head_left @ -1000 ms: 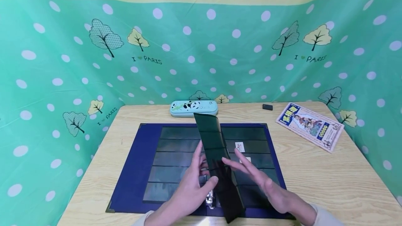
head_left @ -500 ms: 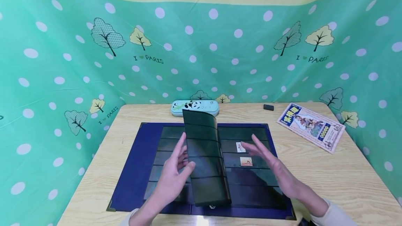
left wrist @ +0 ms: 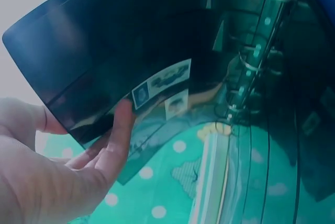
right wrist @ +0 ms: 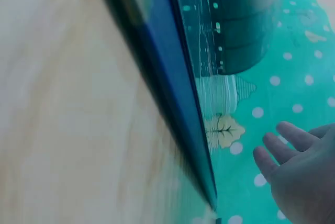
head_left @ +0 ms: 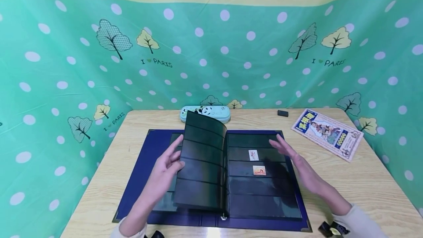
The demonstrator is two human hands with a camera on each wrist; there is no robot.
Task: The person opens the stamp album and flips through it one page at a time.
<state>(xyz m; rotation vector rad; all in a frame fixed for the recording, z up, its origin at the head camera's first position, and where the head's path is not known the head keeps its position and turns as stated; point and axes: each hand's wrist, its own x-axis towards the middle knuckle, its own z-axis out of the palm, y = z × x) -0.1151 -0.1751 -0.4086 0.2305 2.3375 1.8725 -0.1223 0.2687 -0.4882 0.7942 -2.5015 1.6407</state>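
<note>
A blue ring-bound stamp album [head_left: 133,179] lies spread on the table. My left hand [head_left: 162,172] holds the outer edge of one raised black page [head_left: 202,157], thumb on its upper face and fingers behind. In the left wrist view, stamps [left wrist: 162,82] show on the underside of this page [left wrist: 68,51], close to a fingertip. Two small stamps, one whitish [head_left: 253,155] and one orange [head_left: 259,170], sit in the pocket strips of the right-hand page [head_left: 261,205]. My right hand [head_left: 305,170], fingers extended, hovers over the album's right edge.
Behind the album stands a light-blue panda pencil case [head_left: 211,112]. A small black block [head_left: 282,113] lies to its right, and a pink booklet [head_left: 327,133] is at the table's right side. A green dotted cloth [head_left: 211,76] hangs around the table.
The raised page has swung from near upright over to the left, with my left hand moving left along with it. My right hand has moved right, away from the page, uncovering both stamps.
</note>
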